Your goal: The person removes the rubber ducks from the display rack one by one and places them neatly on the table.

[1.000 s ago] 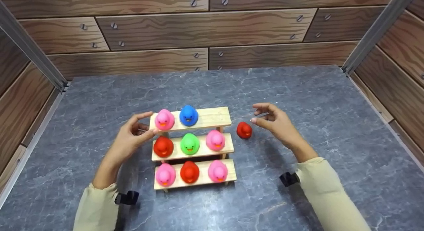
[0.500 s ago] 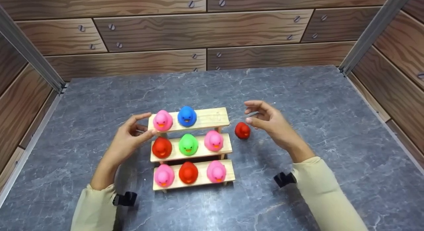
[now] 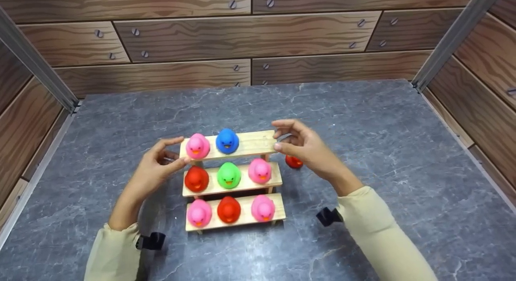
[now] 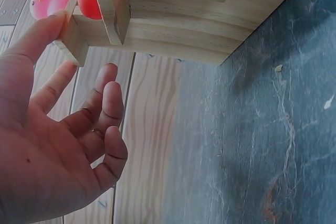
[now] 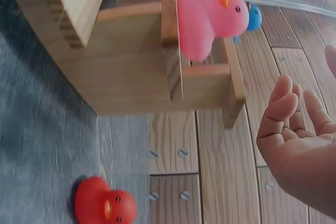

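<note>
A three-tier wooden display stand [image 3: 254, 142] holds rubber ducks in rows. My left hand [image 3: 152, 168] grips the left end of its top shelf. In the left wrist view, the thumb [image 4: 44, 32] is on one edge and the index fingertip on the other; the remaining fingers are loosely bent. My right hand [image 3: 304, 146] hovers by the top shelf's right end, fingers bent around air; the right wrist view shows a gap between them. A red duck [image 5: 102, 203] lies on the table beside the stand, partly hidden under that hand in the head view.
On the top shelf sit a pink duck [image 3: 198, 146] and a blue duck [image 3: 227, 141]. The middle shelf bears a red, a green [image 3: 229, 175] and a pink duck; the bottom shelf bears two pink and a red [image 3: 229, 209]. Wood-patterned walls [image 3: 250, 35] border the grey marbled table [image 3: 363, 123].
The right hand has moved left, from beside the loose red duck to the stand's top right end. The left hand keeps its grip, and the ducks have stayed put.
</note>
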`<action>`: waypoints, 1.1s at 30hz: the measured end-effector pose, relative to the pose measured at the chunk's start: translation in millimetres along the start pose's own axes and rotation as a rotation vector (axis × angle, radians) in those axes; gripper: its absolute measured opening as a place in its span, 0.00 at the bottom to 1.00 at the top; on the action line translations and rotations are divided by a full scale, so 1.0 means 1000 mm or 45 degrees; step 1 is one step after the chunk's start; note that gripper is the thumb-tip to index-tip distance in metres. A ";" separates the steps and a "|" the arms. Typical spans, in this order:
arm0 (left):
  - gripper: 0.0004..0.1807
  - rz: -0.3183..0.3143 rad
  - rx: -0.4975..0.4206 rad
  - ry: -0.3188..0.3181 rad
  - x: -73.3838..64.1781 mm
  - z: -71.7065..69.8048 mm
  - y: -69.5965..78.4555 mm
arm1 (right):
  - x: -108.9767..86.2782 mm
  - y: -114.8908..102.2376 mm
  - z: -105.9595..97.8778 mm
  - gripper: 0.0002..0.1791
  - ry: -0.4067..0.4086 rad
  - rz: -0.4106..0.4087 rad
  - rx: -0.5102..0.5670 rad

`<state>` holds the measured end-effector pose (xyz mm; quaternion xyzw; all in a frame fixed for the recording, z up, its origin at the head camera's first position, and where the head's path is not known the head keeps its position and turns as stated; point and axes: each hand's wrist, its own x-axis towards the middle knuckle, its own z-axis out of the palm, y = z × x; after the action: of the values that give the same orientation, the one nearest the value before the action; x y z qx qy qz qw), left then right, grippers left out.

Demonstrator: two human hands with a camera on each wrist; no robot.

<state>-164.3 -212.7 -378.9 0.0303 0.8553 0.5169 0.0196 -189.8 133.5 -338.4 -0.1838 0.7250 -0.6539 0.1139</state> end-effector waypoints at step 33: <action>0.30 -0.016 -0.048 0.001 0.001 0.002 -0.002 | 0.026 -0.009 0.071 0.28 -0.080 0.040 -0.119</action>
<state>-165.4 -211.8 -381.9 0.0242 0.8455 0.5329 0.0230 -184.0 57.7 -336.3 -0.1978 0.7537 -0.6113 0.1380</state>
